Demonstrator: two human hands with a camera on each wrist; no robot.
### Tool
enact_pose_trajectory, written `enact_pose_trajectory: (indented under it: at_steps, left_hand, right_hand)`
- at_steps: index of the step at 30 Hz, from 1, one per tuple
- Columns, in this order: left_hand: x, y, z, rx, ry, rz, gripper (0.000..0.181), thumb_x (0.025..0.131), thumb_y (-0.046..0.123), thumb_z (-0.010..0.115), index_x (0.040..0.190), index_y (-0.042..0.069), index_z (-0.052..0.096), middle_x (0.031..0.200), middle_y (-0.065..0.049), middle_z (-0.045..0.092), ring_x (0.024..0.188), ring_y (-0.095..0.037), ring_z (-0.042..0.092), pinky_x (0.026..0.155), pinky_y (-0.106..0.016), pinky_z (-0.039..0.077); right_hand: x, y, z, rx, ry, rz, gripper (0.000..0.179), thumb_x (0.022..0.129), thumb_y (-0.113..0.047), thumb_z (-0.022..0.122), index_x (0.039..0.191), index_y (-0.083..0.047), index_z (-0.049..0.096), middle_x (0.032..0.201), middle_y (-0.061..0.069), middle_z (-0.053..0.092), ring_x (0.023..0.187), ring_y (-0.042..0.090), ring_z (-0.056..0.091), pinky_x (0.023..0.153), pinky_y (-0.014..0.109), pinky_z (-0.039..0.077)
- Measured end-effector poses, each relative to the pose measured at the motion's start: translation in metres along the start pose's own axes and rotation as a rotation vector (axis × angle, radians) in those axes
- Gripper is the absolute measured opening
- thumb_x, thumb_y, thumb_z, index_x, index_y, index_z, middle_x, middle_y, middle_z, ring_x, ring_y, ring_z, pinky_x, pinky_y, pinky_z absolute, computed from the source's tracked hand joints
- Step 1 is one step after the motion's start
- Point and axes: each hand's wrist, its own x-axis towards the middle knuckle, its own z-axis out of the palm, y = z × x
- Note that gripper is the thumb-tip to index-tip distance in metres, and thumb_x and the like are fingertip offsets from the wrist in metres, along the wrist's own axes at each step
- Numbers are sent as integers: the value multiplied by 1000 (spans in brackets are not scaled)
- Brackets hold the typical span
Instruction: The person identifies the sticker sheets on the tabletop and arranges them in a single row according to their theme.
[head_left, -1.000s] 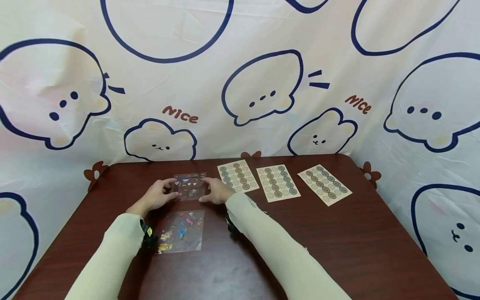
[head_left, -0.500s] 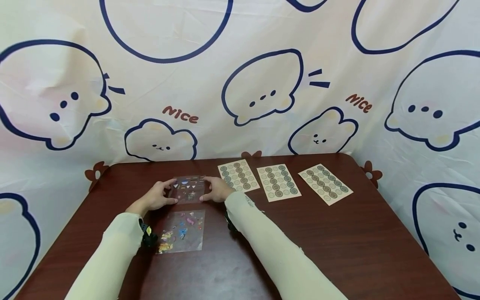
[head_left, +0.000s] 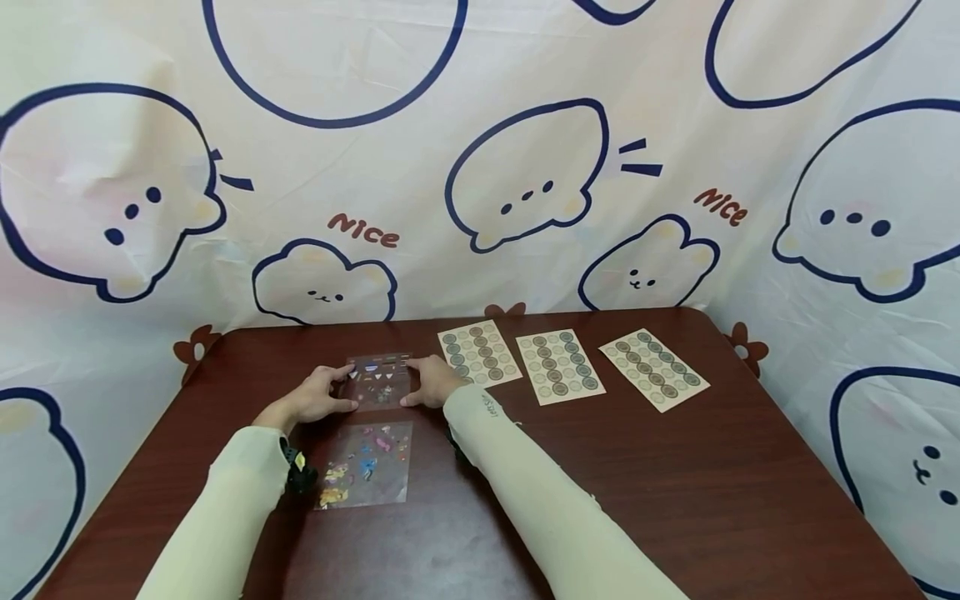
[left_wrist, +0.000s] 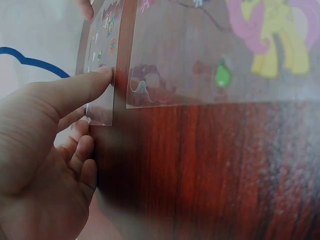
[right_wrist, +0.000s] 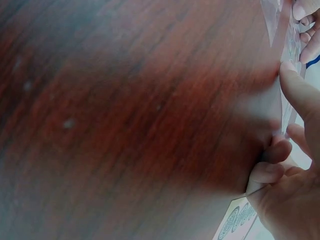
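A small clear sticker sheet (head_left: 380, 386) with little printed shapes lies at the back left of the table. My left hand (head_left: 313, 395) holds its left edge, with the thumb (left_wrist: 97, 80) over the near corner in the left wrist view. On the opposite edge, my right hand (head_left: 432, 382) holds the sheet with thumb and index finger. Its other fingers (right_wrist: 270, 170) curl near the tabletop in the right wrist view. A second clear sticker sheet (head_left: 386, 483), printed with colourful ponies, lies flat closer to me.
Three cream sheets of round patterned stickers lie along the back: a left sheet (head_left: 480, 354), a middle sheet (head_left: 561, 367) and a right sheet (head_left: 654, 369). The dark wooden table (head_left: 600, 483) meets a printed cloth backdrop (head_left: 420, 167) behind and at both sides.
Both hands have drawn the small sticker sheet slightly towards me, nearer to the pony sheet. Over the last half second they stay almost still. The other sheets have not moved.
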Motion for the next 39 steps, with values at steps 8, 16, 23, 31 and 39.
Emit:
enact_pose_trajectory:
  at_steps: [8, 16, 23, 31, 39]
  left_hand:
    - [1, 1, 1, 9, 9, 16, 80, 98, 20, 68, 158, -2, 21, 153, -38, 24, 137, -57, 33, 112, -65, 34]
    - [4, -1, 2, 19, 17, 52, 77, 97, 18, 69, 156, -5, 26, 155, -37, 32, 139, -55, 36, 111, -63, 37]
    - [5, -1, 2, 35, 17, 32, 77, 97, 20, 69, 157, -5, 28, 150, -39, 38, 137, -54, 39, 111, -63, 37]
    - [6, 0, 3, 43, 22, 31, 77, 96, 20, 70, 156, -5, 28, 146, -39, 42, 137, -53, 41, 111, -65, 36]
    - [8, 0, 2, 42, 22, -7, 77, 96, 20, 71, 157, -3, 29, 136, -36, 49, 119, -41, 48, 106, -59, 42]
  right_hand:
    - [4, 2, 2, -25, 3, 7, 72, 87, -36, 80, 150, -20, 51, 154, 5, 51, 144, 18, 47, 117, 31, 38]
    - [4, 3, 2, 0, 6, -7, 68, 88, -33, 80, 148, -17, 53, 154, 4, 51, 145, 19, 45, 119, 31, 36]
    - [4, 3, 4, -26, 33, -10, 68, 87, -34, 81, 147, -17, 55, 152, 5, 53, 143, 19, 47, 118, 31, 37]
    - [1, 3, 3, -36, 30, -7, 64, 90, -33, 77, 147, -17, 54, 152, 5, 53, 143, 20, 47, 118, 32, 37]
    - [2, 4, 7, -34, 48, -33, 61, 90, -32, 77, 146, -18, 56, 140, 4, 63, 130, 16, 58, 111, 30, 44]
